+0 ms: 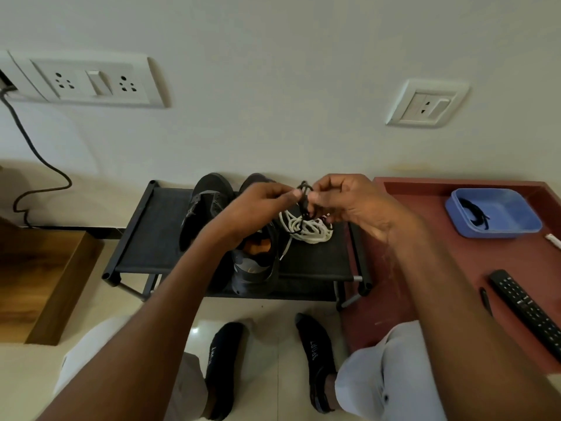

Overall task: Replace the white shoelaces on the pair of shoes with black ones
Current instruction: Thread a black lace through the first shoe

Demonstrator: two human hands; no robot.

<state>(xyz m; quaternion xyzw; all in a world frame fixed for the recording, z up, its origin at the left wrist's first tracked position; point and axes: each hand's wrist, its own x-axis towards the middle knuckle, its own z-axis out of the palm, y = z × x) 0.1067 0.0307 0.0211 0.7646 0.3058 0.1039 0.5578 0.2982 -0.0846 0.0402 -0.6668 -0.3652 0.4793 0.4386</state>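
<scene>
Head view, left hand [261, 202] and right hand [343, 199] each grip pinching black shoelace [304, 196], above white laces [306, 229]

A black shoe rack [151, 226] on the pale floor [273, 311], a red-brown table [516, 253] just beside it at 3 o'clock.

On the rack's dark top two black shoes [206, 205] lie side by side near the middle, and a heap of white shoelaces [306, 229] lies at 3 o'clock of them. The table carries a blue tray [516, 220] at its 12 o'clock end with a black shoelace [473, 212] inside, a black remote [525, 311] at 5 o'clock, and a small white object [553, 240] between them at the edge. A wooden box [39, 284] stands on the floor at 9 o'clock of the rack.
</scene>
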